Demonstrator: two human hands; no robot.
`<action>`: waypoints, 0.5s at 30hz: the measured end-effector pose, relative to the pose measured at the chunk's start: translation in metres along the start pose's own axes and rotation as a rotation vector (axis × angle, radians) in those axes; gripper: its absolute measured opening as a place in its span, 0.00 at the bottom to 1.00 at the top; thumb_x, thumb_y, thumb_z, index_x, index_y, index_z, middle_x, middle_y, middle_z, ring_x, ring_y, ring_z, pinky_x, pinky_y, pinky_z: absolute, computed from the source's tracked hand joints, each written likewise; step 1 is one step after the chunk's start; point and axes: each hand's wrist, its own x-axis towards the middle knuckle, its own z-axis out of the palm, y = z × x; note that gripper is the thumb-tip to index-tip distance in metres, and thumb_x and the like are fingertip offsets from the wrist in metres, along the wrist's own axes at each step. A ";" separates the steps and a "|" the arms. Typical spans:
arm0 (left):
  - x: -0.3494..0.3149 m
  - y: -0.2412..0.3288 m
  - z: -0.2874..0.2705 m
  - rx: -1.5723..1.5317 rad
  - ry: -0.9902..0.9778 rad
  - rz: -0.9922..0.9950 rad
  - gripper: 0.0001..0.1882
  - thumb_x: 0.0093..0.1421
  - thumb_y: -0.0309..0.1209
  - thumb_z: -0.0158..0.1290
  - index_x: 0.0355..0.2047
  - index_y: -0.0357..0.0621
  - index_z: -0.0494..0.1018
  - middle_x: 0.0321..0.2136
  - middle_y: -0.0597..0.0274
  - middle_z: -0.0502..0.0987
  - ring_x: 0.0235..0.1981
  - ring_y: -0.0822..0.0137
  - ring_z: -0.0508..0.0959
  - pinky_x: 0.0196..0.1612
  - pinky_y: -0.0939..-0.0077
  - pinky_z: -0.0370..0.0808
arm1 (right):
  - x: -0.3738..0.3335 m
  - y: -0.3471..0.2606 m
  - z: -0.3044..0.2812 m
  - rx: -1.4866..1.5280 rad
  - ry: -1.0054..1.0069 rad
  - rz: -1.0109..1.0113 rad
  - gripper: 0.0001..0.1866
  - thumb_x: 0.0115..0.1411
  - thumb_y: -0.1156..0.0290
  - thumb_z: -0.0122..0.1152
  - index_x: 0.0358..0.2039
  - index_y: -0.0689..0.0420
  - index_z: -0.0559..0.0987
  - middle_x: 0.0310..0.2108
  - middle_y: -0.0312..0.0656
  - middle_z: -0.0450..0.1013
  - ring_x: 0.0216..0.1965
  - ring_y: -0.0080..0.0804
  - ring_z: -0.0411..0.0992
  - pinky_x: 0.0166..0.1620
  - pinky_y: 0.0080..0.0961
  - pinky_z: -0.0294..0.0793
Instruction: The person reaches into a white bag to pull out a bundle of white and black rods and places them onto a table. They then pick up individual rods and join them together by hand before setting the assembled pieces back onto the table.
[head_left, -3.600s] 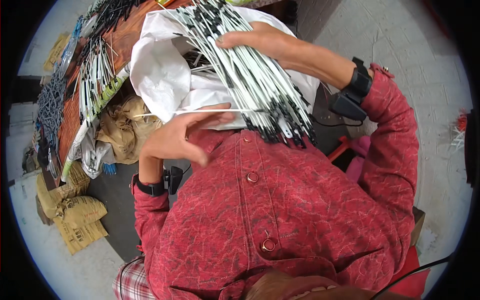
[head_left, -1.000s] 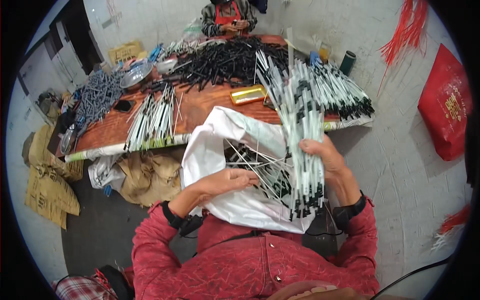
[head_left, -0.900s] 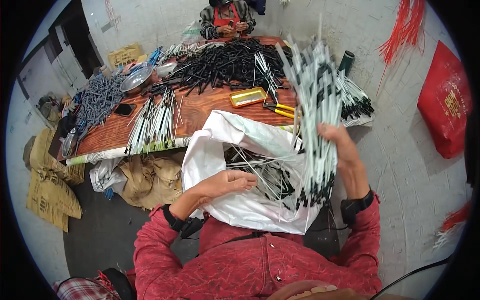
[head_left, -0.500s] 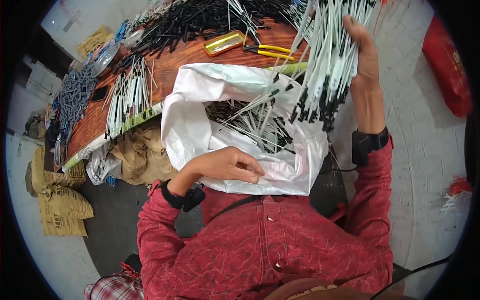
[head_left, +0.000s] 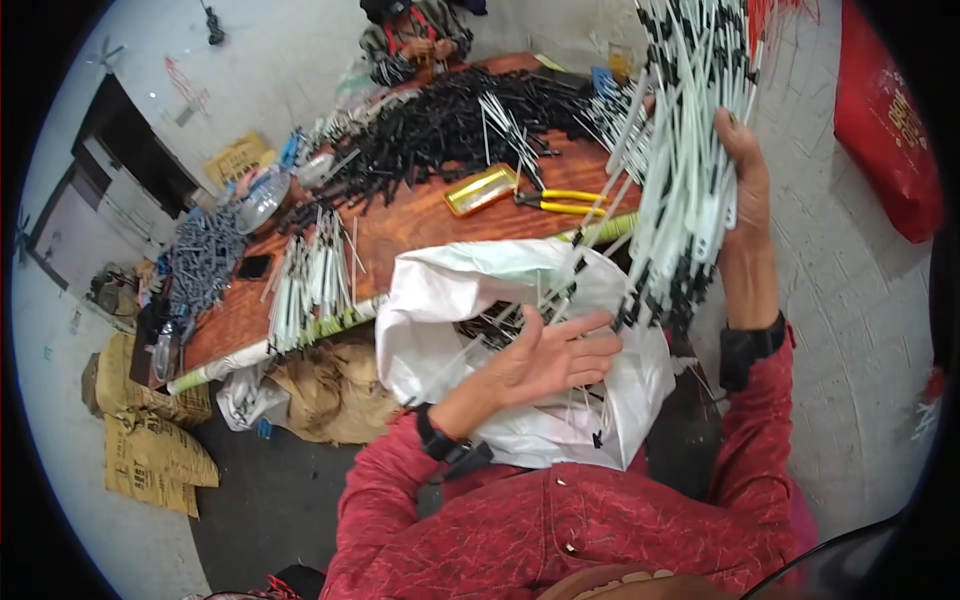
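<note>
A thick bundle of thin white plastic rods with black end pieces (head_left: 685,170) is upright in my right hand (head_left: 748,195), the fingers wrapped round it from the right. Its lower black ends hang by the right rim of a white woven sack (head_left: 425,295). Over the sack's mouth is my left hand (head_left: 550,355), open, palm turned up and fingers stretched toward the bundle's lower ends. Nothing lies in that palm. More rods show inside the sack, partly hidden by my left hand.
A wooden table (head_left: 410,235) holds a heap of black parts (head_left: 440,130), grey parts (head_left: 200,265), a rod pile (head_left: 312,280), a yellow tray (head_left: 482,190) and yellow-handled pliers (head_left: 570,202). Another person (head_left: 415,45) sits beyond. Brown sacks (head_left: 155,450) stand left, a red bag (head_left: 885,130) right.
My left hand has risen from the sack's near rim, turned palm up and moved right toward the rods. My right hand still holds the bundle. The view has tilted up, showing the other person.
</note>
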 end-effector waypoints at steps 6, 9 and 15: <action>0.016 0.002 0.023 -0.459 0.029 0.048 0.48 0.55 0.66 0.44 0.63 0.40 0.55 0.53 0.51 0.70 0.51 0.55 0.72 0.56 0.62 0.70 | -0.046 -0.031 0.006 -0.153 -0.048 -0.048 0.31 0.63 0.56 0.52 0.55 0.72 0.66 0.46 0.55 0.73 0.38 0.33 0.77 0.40 0.24 0.81; 0.016 -0.003 0.029 -0.521 0.041 0.017 0.46 0.57 0.66 0.43 0.64 0.44 0.56 0.49 0.52 0.72 0.50 0.57 0.72 0.55 0.62 0.70 | -0.064 -0.045 0.006 -0.202 -0.072 -0.096 0.37 0.60 0.52 0.56 0.58 0.70 0.62 0.50 0.59 0.68 0.41 0.33 0.75 0.40 0.23 0.80; 0.011 -0.028 0.056 -0.518 -0.067 -0.025 0.35 0.64 0.60 0.37 0.61 0.47 0.60 0.52 0.51 0.72 0.50 0.53 0.73 0.54 0.63 0.72 | -0.093 -0.070 0.015 0.022 -0.140 -0.162 0.43 0.54 0.54 0.64 0.61 0.68 0.58 0.50 0.58 0.63 0.47 0.37 0.71 0.48 0.26 0.77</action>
